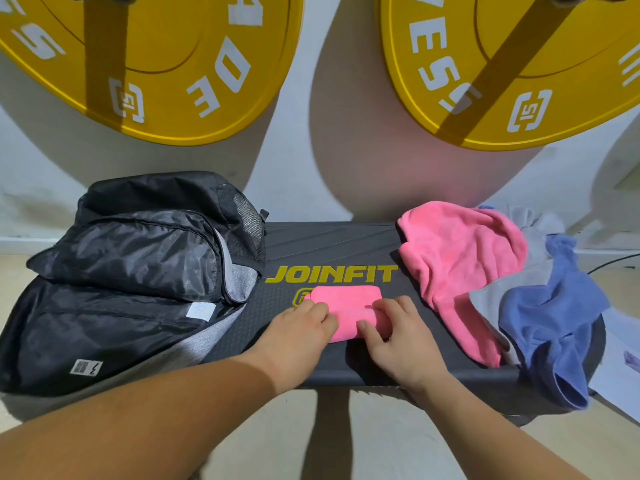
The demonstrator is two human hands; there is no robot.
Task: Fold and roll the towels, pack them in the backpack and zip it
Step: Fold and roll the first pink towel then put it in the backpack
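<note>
The left hand (304, 323) and right hand (398, 336) sit close together on the desk (332, 244). Each is curled over the rolled near end of the folded pink towel (346, 295), whose flat part lies just beyond the fingers. The black backpack (131, 258) lies left of the left hand, grey lining showing. Right of the right hand, a loose pink towel (457, 258), grey towel (491, 294) and blue towel (550, 313) lie heaped together.
</note>
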